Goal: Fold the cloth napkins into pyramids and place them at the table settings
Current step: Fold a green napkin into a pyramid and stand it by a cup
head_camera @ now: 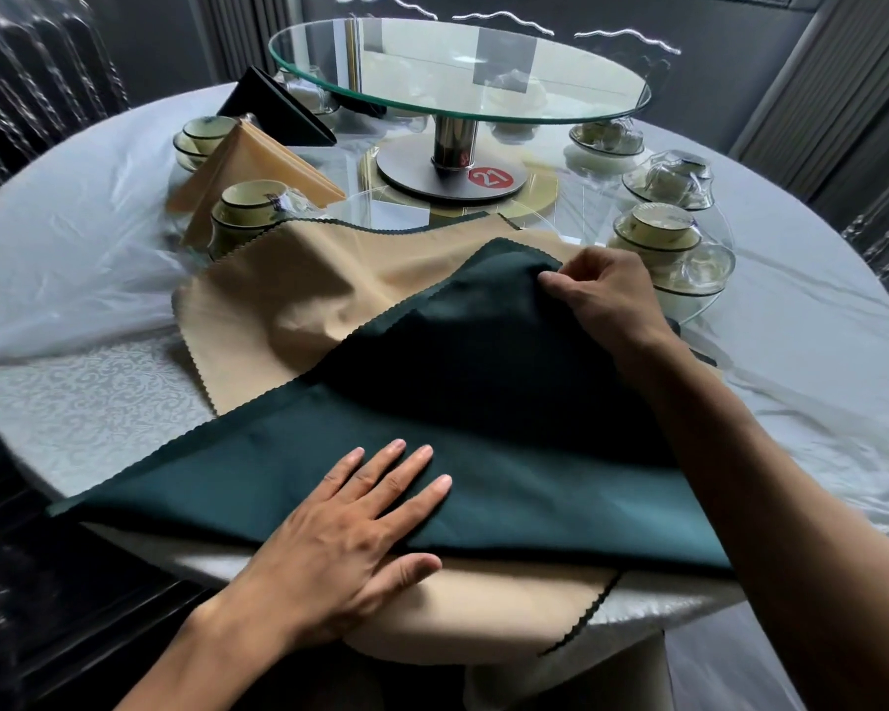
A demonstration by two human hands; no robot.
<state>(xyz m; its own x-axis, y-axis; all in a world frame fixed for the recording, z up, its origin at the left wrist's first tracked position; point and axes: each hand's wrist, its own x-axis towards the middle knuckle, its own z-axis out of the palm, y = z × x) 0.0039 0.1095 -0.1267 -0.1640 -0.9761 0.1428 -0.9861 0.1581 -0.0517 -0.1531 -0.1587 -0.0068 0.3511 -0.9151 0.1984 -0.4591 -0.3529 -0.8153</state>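
Observation:
A dark green napkin (483, 392) lies folded over into a triangle at the table's near edge, on top of a beige napkin (299, 300) spread beneath it. My left hand (350, 536) presses flat on the green napkin's near fold, fingers straight. My right hand (601, 295) pinches the green napkin's far corner, lifted slightly off the beige cloth. Two folded pyramids stand at the far left settings: a beige pyramid (257, 166) and a dark pyramid (273, 107).
A glass lazy Susan (458, 79) on a metal stand occupies the table's centre. Stacked bowls and cups (668, 248) sit at settings on the right, more bowls (247, 207) on the left. White tablecloth (73, 259) under clear plastic covers the round table.

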